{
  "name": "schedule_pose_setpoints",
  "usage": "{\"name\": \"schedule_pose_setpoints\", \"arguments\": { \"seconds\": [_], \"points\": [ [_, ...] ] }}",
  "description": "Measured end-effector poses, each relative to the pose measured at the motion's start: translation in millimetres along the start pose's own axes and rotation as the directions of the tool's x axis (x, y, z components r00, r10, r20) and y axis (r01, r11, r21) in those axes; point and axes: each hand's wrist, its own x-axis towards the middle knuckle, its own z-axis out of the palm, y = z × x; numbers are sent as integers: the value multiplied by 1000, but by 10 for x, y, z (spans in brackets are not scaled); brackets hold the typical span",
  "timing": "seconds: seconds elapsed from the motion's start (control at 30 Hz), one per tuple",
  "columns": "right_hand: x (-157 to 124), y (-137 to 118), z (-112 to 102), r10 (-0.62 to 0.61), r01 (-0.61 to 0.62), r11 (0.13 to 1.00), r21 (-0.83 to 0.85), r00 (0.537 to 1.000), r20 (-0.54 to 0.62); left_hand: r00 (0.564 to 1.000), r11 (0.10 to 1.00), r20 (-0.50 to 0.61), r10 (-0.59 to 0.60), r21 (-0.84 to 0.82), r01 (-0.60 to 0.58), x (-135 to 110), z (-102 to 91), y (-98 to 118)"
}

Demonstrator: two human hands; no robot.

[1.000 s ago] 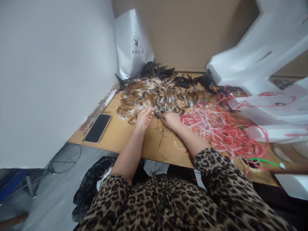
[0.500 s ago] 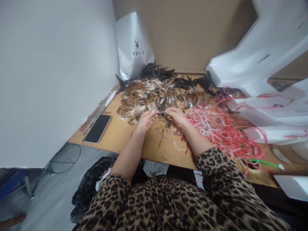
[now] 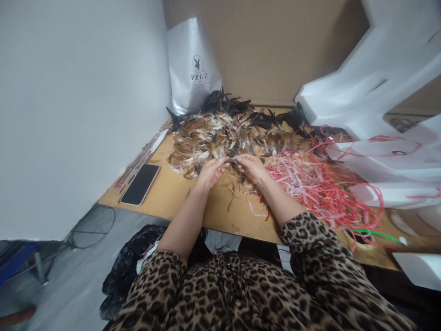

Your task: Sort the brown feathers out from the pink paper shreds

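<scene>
The wooden counter [image 3: 179, 202] runs across in front of me. White foam blocks [image 3: 375, 78] crowd its right end. A brown, white and black feather pile [image 3: 227, 135] covers the far middle, and a tangle of red and pink strips [image 3: 320, 188] spreads from there to the right front edge. A silver bag [image 3: 193, 69] stands at the far left corner. A dark phone [image 3: 140, 184] lies by the left edge. My left hand [image 3: 210, 172] and right hand [image 3: 253, 168] meet fingertip to fingertip at the pile's near edge, each pinching a thin feather [image 3: 232, 159].
</scene>
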Motion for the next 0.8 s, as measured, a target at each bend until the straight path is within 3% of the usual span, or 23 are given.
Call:
{"name": "schedule_pose_setpoints", "arguments": {
  "seconds": [0.27, 0.4, 0.57, 0.7, 0.8],
  "points": [
    [-40, -51, -3, 125, -129, 991, 41, 989, 77, 993, 981, 66, 95, 161, -105, 10, 19, -61],
    [-41, -86, -36, 195, -200, 978, 56, 977, 82, 984, 950, 35, 176, 255, -179, 46, -20, -59],
    [-16, -122, -86, 193, -199, 977, 80, 978, 73, 954, 835, 85, 289, 466, -294, 82, -58, -37],
    [-5, -131, -103, 169, -170, 984, -53, 985, -20, 929, 742, 139, 343, 565, -359, 78, -70, -41],
    [-25, -138, -85, 155, -148, 970, -191, 988, 24, 907, 638, 179, 381, 659, -399, 65, -89, -48]
  ]
}}
